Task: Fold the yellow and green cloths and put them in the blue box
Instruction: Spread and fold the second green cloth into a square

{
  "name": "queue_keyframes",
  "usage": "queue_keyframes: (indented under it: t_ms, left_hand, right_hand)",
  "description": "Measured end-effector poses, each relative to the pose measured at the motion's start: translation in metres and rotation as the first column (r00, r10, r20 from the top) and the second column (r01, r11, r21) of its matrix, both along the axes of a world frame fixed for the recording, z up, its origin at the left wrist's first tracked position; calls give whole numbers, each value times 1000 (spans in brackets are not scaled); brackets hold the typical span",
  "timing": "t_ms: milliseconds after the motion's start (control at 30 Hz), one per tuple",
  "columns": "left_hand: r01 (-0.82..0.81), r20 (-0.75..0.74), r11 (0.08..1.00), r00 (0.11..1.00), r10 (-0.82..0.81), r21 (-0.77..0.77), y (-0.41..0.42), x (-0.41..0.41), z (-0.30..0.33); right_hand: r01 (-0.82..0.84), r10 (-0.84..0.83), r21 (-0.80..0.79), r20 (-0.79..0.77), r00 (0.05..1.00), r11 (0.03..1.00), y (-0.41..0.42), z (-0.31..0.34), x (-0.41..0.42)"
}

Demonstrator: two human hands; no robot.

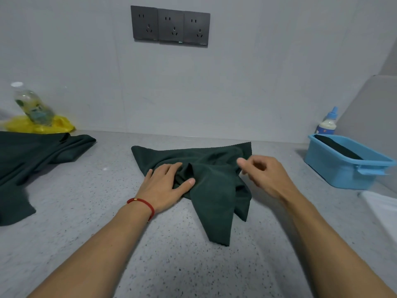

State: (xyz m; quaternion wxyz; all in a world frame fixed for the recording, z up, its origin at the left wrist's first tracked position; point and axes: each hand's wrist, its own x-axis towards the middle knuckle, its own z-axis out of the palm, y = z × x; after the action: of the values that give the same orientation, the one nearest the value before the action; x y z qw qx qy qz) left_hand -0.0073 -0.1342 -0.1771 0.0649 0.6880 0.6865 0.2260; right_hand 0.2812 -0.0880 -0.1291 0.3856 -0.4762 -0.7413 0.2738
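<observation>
A crumpled dark green cloth [214, 179] lies in the middle of the grey speckled counter. My left hand [165, 183] rests flat on its left part, fingers straight, thumb on a fold. Above the cloth's right side hovers my right hand [264, 175], fingers loosely curled and holding nothing. At the far right stands the blue box [339, 168] with a dark folded cloth [337, 147] inside. More dark green cloth [32, 160] is spread at the far left. A yellow cloth [38, 125] lies bunched against the wall at the back left.
A clear plastic bottle [32, 106] leans on the yellow cloth. A small blue-capped white bottle [327, 123] stands behind the box. Three dark wall sockets [170, 25] hang above. A white edge [382, 209] shows at the right.
</observation>
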Motion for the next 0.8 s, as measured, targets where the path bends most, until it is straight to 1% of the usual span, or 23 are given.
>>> queue_keyframes:
  t_ms: [33,100,133,167,200,267,333,367,433,500,533,567,600,633,667,700,733,767,800]
  left_hand:
    - [-16,16,1000,1000,16,-2,0,0,-1]
    - [-35,6,999,999,35,-19,1,-1,-1]
    - [-42,-21,998,999,41,-42,3,-2,-2]
    - [-48,-50,996,998,45,-71,3,-4,-3]
    - [-56,-65,995,997,50,-84,4,-7,-3]
    - [-60,-57,997,997,57,-51,7,-12,0]
    - [-60,-72,998,996,61,23,9,-17,5]
    - [-76,-84,995,993,81,60,9,-16,6]
    - [-177,-82,969,978,193,174,6,-12,11]
    - [-297,-80,894,937,341,337,1,-4,16]
    - [-306,-74,861,928,364,406,-2,3,18]
    - [-271,-52,845,942,330,460,-8,12,18]
    - [-212,-26,851,967,255,481,-15,24,17]
    - [-147,4,879,987,163,455,-21,40,14]
    - [-77,27,923,997,72,378,-25,56,10]
    - [2,3,967,1000,-3,254,-27,70,6]
    - [69,-65,989,996,-62,128,-26,79,2]
    - [106,-130,993,987,-99,53,-23,83,-1]
    - [127,-166,991,979,-118,42,-19,81,-1]
  right_hand:
    - [-23,22,41,30,999,999,-2,-3,-12]
    - [-62,31,112,256,966,992,0,-10,-33]
    - [-51,5,154,287,958,987,4,-10,-38]
    - [-5,-34,166,226,974,986,11,-11,-35]
    - [64,-80,140,109,991,988,17,-10,-28]
    - [192,-190,13,-107,976,981,28,-8,-3]
    - [268,-286,-114,-197,938,957,34,-11,20]
    - [305,-327,-135,-195,925,943,35,-13,27]
    - [368,-376,-82,-131,917,926,36,-14,29]
    - [376,-377,-35,-115,919,926,34,-8,22]
    - [371,-373,-34,-99,923,928,33,-6,18]
    - [373,-374,-36,-48,926,927,32,-6,14]
    - [375,-373,-47,45,927,926,31,-8,9]
    - [369,-358,-66,137,924,927,29,-10,4]
    - [349,-328,-83,195,924,934,28,-13,0]
    - [319,-295,-83,215,931,944,26,-15,-3]
    - [288,-272,-50,202,941,956,24,-16,-5]
    - [273,-272,20,180,945,962,23,-15,-5]
    - [279,-294,109,164,942,954,23,-13,-2]
